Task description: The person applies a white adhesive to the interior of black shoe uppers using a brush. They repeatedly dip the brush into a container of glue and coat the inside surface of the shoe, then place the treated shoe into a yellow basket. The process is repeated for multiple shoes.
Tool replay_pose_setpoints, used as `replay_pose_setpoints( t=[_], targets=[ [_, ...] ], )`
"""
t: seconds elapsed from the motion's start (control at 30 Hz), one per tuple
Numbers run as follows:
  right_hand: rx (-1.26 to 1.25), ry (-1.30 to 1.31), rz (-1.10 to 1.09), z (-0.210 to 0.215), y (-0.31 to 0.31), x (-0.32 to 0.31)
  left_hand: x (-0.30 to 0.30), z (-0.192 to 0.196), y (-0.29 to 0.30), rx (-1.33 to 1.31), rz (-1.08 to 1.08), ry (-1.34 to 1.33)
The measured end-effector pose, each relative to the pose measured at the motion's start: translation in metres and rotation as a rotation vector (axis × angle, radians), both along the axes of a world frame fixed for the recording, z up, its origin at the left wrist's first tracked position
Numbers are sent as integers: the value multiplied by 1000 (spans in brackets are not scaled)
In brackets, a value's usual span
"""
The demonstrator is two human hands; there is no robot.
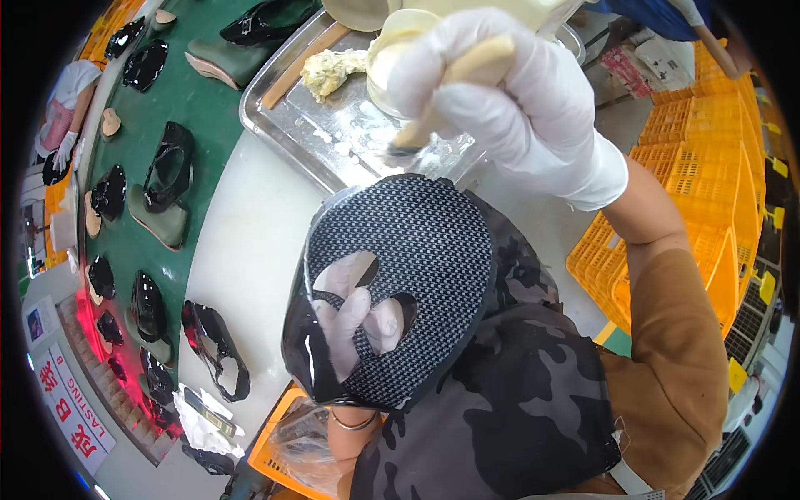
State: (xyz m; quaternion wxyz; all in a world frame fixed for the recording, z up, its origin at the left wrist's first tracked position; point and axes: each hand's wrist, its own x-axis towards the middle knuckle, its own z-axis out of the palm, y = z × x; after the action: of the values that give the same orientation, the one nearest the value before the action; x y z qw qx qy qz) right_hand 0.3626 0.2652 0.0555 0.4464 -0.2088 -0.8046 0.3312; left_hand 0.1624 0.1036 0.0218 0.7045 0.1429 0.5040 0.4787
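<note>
My gloved left hand (pixel 348 332) is closed on a black shoe upper (pixel 408 225), its fingers showing through two cut-outs. The upper's dark woven-textured side faces up, and glossy black material shows along its left edge. Above its far end, my gloved right hand (pixel 533 108) is wrapped round a wooden-handled brush (pixel 423 127). The brush's dark tip points down and left, over a metal tray (pixel 321 142). In the tray are a cream-coloured container (pixel 379 83), partly behind my right hand, a crusted yellowish lump (pixel 329 77) and a flat wooden stick (pixel 304 65).
A green conveyor belt (pixel 117 225) on the left carries black shoe uppers and green shoe lasts. Another black shoe (pixel 215 350) lies on the white table (pixel 242 242). Orange crates (pixel 696 175) are stacked at right. Another person's gloved hand (pixel 65 152) is at far left.
</note>
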Motion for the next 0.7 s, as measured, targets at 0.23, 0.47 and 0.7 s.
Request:
replay_pose_setpoints(
  t=[0.23,0.47,0.7],
  targets=[
    [33,13,42,-1,6,-6,3,-7,-6,165,115,115],
    [62,-70,-53,-11,-4,24,0,-18,-3,119,174,102],
    [-110,183,-129,0,-3,5,7,-21,-9,171,187,93]
  ],
)
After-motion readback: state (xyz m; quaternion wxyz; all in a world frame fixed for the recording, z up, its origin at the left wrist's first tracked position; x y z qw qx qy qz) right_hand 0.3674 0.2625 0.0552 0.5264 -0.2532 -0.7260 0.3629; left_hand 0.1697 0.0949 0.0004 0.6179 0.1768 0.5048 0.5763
